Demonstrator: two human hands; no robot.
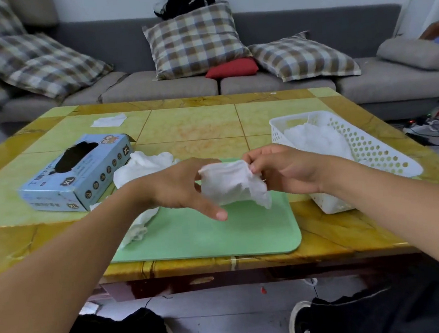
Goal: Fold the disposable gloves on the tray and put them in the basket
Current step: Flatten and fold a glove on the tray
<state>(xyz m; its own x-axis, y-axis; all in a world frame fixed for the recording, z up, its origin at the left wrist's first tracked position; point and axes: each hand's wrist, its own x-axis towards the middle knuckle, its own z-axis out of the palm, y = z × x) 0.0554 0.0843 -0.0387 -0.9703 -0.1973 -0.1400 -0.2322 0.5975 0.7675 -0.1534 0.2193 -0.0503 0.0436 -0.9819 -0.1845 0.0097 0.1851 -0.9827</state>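
Folded glove [232, 182] held above green tray [246, 233], pinched by right hand [280, 170], left hand [180, 186] loosely gripping. Judged featherlight, limp, slippery; best pinched at folded edge. Basket [366, 146] just beside.

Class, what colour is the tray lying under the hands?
The tray is plain pale green, seen best in the head view.

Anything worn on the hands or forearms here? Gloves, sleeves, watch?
Nothing visible. The left hand and right hand are bare, no gloves or rings showing. Both forearms are bare up to the frame edge: no sleeves, watch or bands.
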